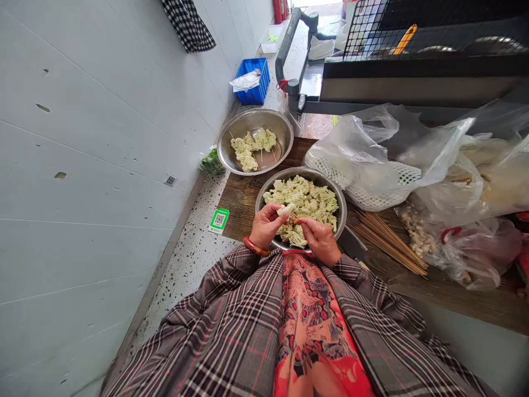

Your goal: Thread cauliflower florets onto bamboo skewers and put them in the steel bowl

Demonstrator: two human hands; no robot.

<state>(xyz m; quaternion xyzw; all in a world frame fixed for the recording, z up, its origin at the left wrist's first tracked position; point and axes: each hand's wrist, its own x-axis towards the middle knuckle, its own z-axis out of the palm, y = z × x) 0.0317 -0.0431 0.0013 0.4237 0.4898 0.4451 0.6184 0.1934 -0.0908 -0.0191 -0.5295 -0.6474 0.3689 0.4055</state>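
My left hand (pixel 265 226) pinches a pale cauliflower floret (pixel 286 209) between thumb and fingers. Close beside it, my right hand (pixel 320 240) is closed on a thin bamboo skewer (pixel 296 220), of which only a short length shows by the floret. Both hands are over the near side of a steel bowl (pixel 342 207) heaped with loose cauliflower florets (pixel 308 193). Behind it to the left, a second steel bowl (pixel 285 124) contains several skewers threaded with cauliflower (pixel 248 150).
A bundle of bamboo skewers (pixel 390 242) lies right of the near bowl on the dark wooden table (pixel 235 201). Plastic bags (pixel 367 149) and a white mesh basket (pixel 403 173) crowd the right. At left are a wall (pixel 103 165), leafy greens (pixel 212 162) and a blue crate (pixel 259 94).
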